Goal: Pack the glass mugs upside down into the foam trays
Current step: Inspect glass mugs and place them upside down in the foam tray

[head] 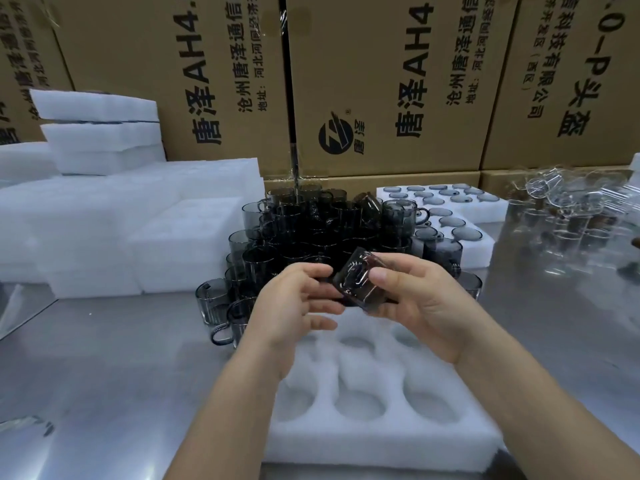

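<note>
I'm looking down on one dark glass mug (360, 284) held in the air between both hands, directly above the near foam tray (381, 441) and well clear of it. The right hand (420, 306) grips it with the thumb on top and fingers curled underneath. The left hand (294, 306) pinches its left end between thumb and curled fingers. The mug lies tilted, neither upright nor inverted, with what looks like the handle facing up at me; blur hides which end is the rim. I judge it needs turning mouth-down, then going straight down and a little toward me, and the right hand has the fuller hold for that. I count six bare pockets in the near tray, with more probably hidden under the hands. The pile of dark mugs (304, 233) behind overlaps too much to count. The far tray (485, 251) shows over a dozen upturned bases.
</note>
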